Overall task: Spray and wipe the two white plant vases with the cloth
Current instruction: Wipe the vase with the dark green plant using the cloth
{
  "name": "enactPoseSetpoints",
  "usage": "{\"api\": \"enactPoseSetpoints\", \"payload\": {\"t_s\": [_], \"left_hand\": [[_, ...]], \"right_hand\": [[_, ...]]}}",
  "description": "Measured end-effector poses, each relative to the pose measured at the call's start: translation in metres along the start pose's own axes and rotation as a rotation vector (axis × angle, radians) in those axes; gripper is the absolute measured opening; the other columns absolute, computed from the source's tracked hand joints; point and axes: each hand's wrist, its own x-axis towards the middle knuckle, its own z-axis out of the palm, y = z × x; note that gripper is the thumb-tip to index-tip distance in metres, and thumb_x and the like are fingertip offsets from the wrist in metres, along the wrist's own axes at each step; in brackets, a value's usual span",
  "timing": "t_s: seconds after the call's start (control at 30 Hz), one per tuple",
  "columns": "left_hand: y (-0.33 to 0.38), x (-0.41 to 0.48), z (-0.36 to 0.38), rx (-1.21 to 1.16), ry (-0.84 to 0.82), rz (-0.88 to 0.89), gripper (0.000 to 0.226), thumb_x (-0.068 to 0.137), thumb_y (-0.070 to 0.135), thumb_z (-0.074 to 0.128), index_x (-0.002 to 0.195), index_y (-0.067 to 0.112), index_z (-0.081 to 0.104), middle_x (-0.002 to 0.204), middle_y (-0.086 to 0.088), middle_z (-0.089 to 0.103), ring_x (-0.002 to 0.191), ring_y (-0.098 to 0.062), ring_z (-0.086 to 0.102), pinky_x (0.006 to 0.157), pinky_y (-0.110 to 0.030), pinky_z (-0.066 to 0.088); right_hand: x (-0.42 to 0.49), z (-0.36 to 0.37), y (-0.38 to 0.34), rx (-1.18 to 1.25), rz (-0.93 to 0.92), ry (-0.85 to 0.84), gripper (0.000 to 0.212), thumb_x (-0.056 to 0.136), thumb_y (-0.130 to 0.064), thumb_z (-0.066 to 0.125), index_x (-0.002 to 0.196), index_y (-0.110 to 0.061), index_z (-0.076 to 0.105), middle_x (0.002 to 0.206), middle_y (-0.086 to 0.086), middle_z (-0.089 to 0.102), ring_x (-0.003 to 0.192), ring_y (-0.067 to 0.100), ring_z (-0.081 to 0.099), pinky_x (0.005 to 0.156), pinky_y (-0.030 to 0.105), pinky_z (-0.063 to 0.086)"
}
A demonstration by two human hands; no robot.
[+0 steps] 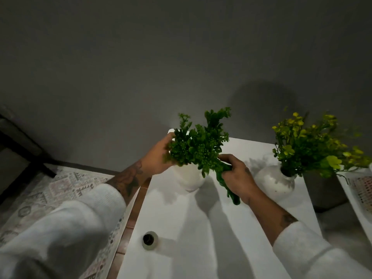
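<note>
Right hand clamps the plant stem (slanting down-right) — left vase stands just leftward, below left hand, whose grip the leaves hide

- The left sleeve was white, thick and soft-looking, almost fleecy, and blurred where it came close to the camera.
- The right sleeve was the same white fabric, with a faint fold line across it near the cuff.
- Both sleeves ended partway along the arm in plain, rounded cuffs.
- The left forearm bore a large dark tattoo with rounded, petal-like shapes and a pointed, star-like figure.
- The right forearm had a smaller dark tattoo just beyond the cuff.
- The right hand carried a small dark mark on its back.
</note>
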Motion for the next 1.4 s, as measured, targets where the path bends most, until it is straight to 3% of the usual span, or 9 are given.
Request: {"api": "enactPoseSetpoints", "payload": {"t_s": [0.07, 0.17, 0.3, 0.53, 0.87, 1.0, 1.13, 1.3, 1.4], "left_hand": [[-0.006, 0.001, -0.007, -0.039, -0.048, -0.035, 0.063, 0.085, -0.007, 0.062, 0.140, 0.007, 0.037, 0.117, -0.004, 0.056, 0.107, -0.019, 0.057, 0.086, -0.027, 0.055], [-0.017, 0.008, -0.010, -0.016, -0.081, -0.036, 0.069, 0.076, -0.006, 0.074, 0.135, 0.010, 0.044, 0.117, -0.007, 0.057, 0.099, -0.016, 0.056, 0.069, -0.007, 0.050], [-0.025, 0.015, -0.010, 0.044, -0.182, -0.020, 0.046, 0.072, 0.014, 0.083, 0.110, 0.023, 0.059, 0.117, -0.001, 0.063, 0.109, -0.024, 0.058, 0.089, -0.032, 0.052], [-0.037, 0.031, -0.008, 0.109, -0.330, 0.079, 0.076, 0.062, 0.026, 0.089, 0.128, 0.023, 0.051, 0.127, 0.002, 0.060, 0.119, -0.022, 0.055, 0.104, -0.047, 0.043], [-0.039, 0.022, 0.021, 0.324, -0.037, 0.138, 0.085, 0.048, 0.064, 0.083, 0.119, 0.030, 0.050, 0.111, 0.005, 0.052, 0.100, -0.016, 0.052, 0.086, -0.036, 0.049], [-0.036, 0.031, 0.020, 0.356, -0.086, 0.098, 0.092, 0.046, 0.074, 0.076, 0.121, 0.029, 0.048, 0.115, 0.003, 0.049, 0.104, -0.019, 0.052, 0.088, -0.040, 0.049], [-0.033, 0.048, 0.006, 0.257, -0.273, 0.145, 0.069, 0.067, 0.050, 0.079, 0.128, 0.036, 0.051, 0.131, 0.009, 0.055, 0.123, -0.015, 0.050, 0.101, -0.034, 0.042], [-0.032, 0.056, 0.003, 0.214, -0.300, 0.122, 0.058, 0.064, 0.050, 0.082, 0.117, 0.038, 0.062, 0.115, 0.010, 0.066, 0.110, -0.012, 0.060, 0.097, -0.037, 0.049], [-0.032, 0.059, 0.003, 0.213, -0.306, 0.119, 0.061, 0.063, 0.048, 0.083, 0.118, 0.036, 0.061, 0.117, 0.009, 0.066, 0.109, -0.012, 0.061, 0.096, -0.038, 0.051]], "right_hand": [[-0.009, -0.001, 0.006, 0.023, 0.047, 0.033, 0.055, 0.077, 0.009, 0.048, 0.112, -0.031, 0.061, 0.098, 0.001, 0.070, 0.064, 0.013, 0.066, 0.047, 0.020, 0.048], [-0.024, 0.001, 0.015, 0.046, 0.124, 0.089, 0.057, 0.073, 0.008, 0.048, 0.110, -0.033, 0.063, 0.094, -0.001, 0.069, 0.071, 0.016, 0.066, 0.049, 0.025, 0.050], [-0.037, 0.012, 0.029, 0.132, 0.208, 0.148, 0.054, 0.075, 0.008, 0.050, 0.109, -0.032, 0.064, 0.096, -0.001, 0.067, 0.077, 0.023, 0.066, 0.058, 0.033, 0.055], [-0.049, 0.028, 0.029, 0.173, 0.249, 0.203, 0.055, 0.075, 0.009, 0.049, 0.099, -0.037, 0.064, 0.086, -0.004, 0.067, 0.064, 0.015, 0.065, 0.045, 0.022, 0.050], [-0.040, 0.036, 0.015, 0.298, 0.265, 0.291, 0.057, 0.075, 0.006, 0.048, 0.112, -0.034, 0.064, 0.100, 0.000, 0.066, 0.079, 0.024, 0.067, 0.058, 0.035, 0.058], [-0.037, 0.050, 0.010, 0.359, 0.233, 0.339, 0.057, 0.076, 0.009, 0.046, 0.101, -0.039, 0.065, 0.102, -0.005, 0.067, 0.083, 0.018, 0.064, 0.071, 0.038, 0.058], [-0.039, 0.065, 0.001, 0.344, 0.156, 0.410, 0.058, 0.079, 0.005, 0.047, 0.101, -0.047, 0.063, 0.094, -0.018, 0.068, 0.079, 0.008, 0.065, 0.065, 0.025, 0.054], [-0.042, 0.106, 0.003, 0.379, 0.114, 0.584, 0.053, 0.086, -0.002, 0.049, 0.127, -0.032, 0.062, 0.109, -0.008, 0.069, 0.079, 0.003, 0.062, 0.055, 0.006, 0.045], [-0.043, 0.131, 0.014, 0.465, 0.188, 0.642, 0.055, 0.088, -0.001, 0.049, 0.132, -0.033, 0.057, 0.119, -0.009, 0.066, 0.092, 0.001, 0.061, 0.063, 0.005, 0.047]]}}
